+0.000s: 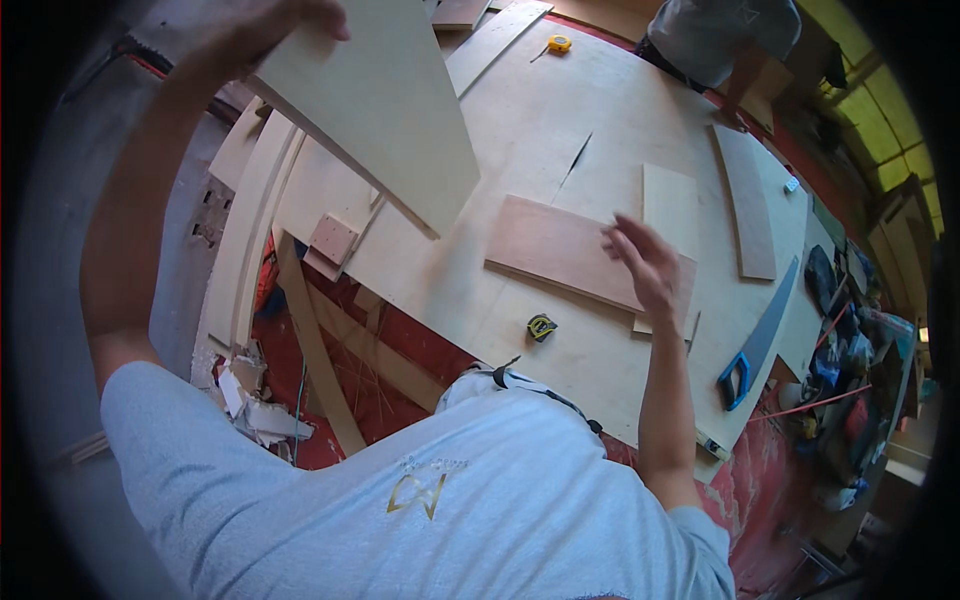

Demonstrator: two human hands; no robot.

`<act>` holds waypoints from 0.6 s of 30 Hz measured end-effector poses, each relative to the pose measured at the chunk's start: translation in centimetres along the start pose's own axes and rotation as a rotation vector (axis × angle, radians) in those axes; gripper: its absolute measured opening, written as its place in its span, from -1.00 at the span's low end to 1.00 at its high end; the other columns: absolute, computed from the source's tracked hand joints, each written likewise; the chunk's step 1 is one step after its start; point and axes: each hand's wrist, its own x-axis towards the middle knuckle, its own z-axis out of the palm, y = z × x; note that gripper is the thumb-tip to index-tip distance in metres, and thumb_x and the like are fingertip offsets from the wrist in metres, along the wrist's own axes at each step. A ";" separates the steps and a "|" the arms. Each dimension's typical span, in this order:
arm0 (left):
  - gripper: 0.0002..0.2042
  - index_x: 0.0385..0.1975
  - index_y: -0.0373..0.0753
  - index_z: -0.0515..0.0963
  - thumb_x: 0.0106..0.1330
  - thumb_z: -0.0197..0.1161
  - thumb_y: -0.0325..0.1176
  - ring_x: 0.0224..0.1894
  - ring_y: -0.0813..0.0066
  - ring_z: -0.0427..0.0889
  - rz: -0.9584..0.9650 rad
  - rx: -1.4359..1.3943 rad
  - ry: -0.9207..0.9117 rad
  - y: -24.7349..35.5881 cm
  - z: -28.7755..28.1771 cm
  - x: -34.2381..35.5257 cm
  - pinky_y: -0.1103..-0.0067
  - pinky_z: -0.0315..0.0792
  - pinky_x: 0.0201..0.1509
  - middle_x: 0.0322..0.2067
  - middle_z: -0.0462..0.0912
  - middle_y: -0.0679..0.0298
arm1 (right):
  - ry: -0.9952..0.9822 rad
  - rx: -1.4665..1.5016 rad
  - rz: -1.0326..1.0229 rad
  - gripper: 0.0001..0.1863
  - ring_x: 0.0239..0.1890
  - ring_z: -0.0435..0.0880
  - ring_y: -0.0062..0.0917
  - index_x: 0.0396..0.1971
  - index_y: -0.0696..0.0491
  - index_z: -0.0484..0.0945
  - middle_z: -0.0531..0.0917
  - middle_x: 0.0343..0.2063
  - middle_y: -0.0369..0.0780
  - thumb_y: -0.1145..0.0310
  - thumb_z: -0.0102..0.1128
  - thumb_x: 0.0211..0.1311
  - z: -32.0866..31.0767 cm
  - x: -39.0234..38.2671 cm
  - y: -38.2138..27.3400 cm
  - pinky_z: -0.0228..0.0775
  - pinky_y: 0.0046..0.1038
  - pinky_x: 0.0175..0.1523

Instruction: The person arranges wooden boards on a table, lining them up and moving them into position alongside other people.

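Curled over the edge of one pale panel (pixel 385 120), the left hand (pixel 285 25) is gripping it at a slant. Right of that grip, the right hand (pixel 648 267) is holding its fingers slightly parted over one reddish plank (pixel 555 240); contact is not showing clearly. Two tapes (pixel 541 327) are lying on the table (pixel 600 110), one left below the right hand, one beyond it; one saw (pixel 760 336) is resting to its right.
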 end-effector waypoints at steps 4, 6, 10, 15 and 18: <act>-0.62 -0.19 -0.37 0.65 0.05 0.39 -0.24 -0.34 0.47 0.67 0.138 0.286 -0.024 -3.2 2.7 -0.8 0.52 0.56 -0.19 -0.36 0.66 0.20 | -0.201 -0.091 -0.168 -0.46 0.04 0.73 -0.46 0.31 0.18 0.54 0.76 0.02 -0.15 0.24 0.39 0.44 6.4 7.1 -3.7 0.59 -0.41 0.15; -0.59 -0.18 -0.39 0.66 0.02 0.42 -0.24 -0.32 0.46 0.69 0.138 0.335 -0.084 -4.1 2.8 -1.3 0.50 0.57 -0.17 -0.35 0.70 0.18 | -0.317 -0.048 -0.249 -0.36 0.13 0.69 -0.44 0.36 0.17 0.49 0.73 0.10 -0.15 0.18 0.43 0.41 9.4 10.0 -5.3 0.59 -0.36 0.17; -0.44 -0.02 -0.49 0.63 0.08 0.45 -0.15 -0.32 0.44 0.71 0.309 0.464 -0.040 -4.4 3.3 -3.8 0.51 0.58 -0.20 -0.33 0.75 0.13 | -0.394 0.063 -0.229 -0.11 0.36 0.54 -0.31 0.50 0.17 0.31 0.55 0.32 -0.03 -0.07 0.42 0.37 15.9 14.0 -8.9 0.46 -0.24 0.36; -0.24 0.25 -0.41 0.51 0.23 0.41 0.12 -0.17 0.25 0.72 0.020 0.438 -0.029 -2.5 3.4 -7.2 0.42 0.58 -0.08 -0.27 0.73 0.01 | -0.432 0.278 -0.313 -0.03 0.45 0.43 -0.30 0.54 0.17 0.22 0.46 0.41 -0.02 -0.25 0.24 0.42 21.8 17.1 -13.5 0.17 -0.33 0.54; -0.17 0.39 -0.42 0.35 0.31 0.41 0.10 -0.05 0.37 0.73 -0.009 0.358 -0.075 -2.8 3.5 -9.9 0.52 0.58 0.01 -0.14 0.74 -0.04 | -0.508 0.349 -0.393 -0.14 0.34 0.51 -0.43 0.47 0.16 0.36 0.59 0.27 -0.10 -0.23 0.20 0.47 22.9 17.8 -14.8 0.26 -0.40 0.45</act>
